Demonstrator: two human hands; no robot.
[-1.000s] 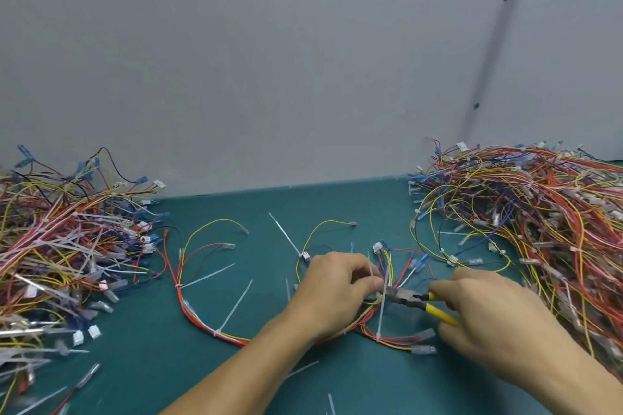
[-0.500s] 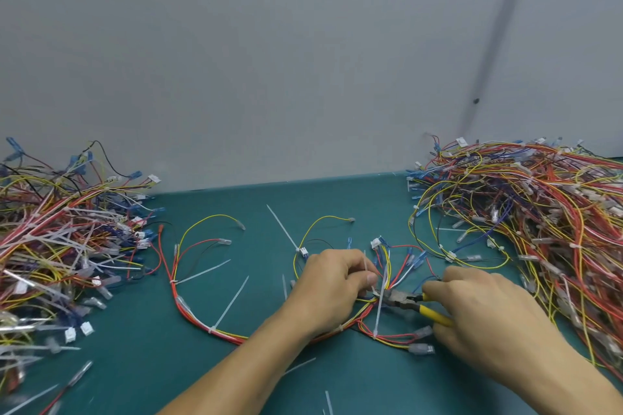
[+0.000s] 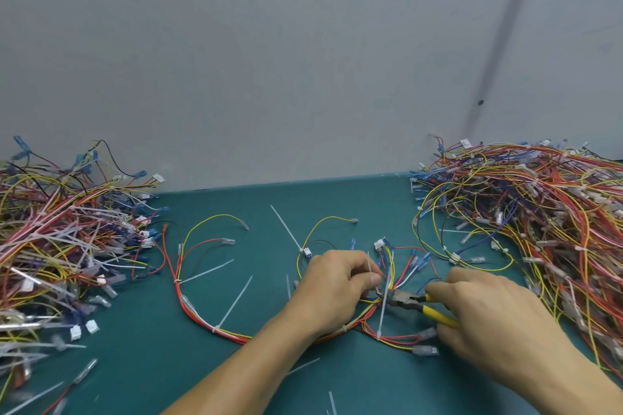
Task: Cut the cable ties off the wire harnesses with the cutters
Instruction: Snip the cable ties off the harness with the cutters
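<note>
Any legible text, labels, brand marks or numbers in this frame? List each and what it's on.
None readable.
No brand or marking shows on the cutters in the right hand.
Any print on the white connector housings is too small to read.
The wall bears only dark dots, no sign.

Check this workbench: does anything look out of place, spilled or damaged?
Nothing damaged. Short white tie offcuts lie loose on the green mat, low in the view: expected litter, as the right hand holds the cutters at the harness that the left hand pinches.
</note>
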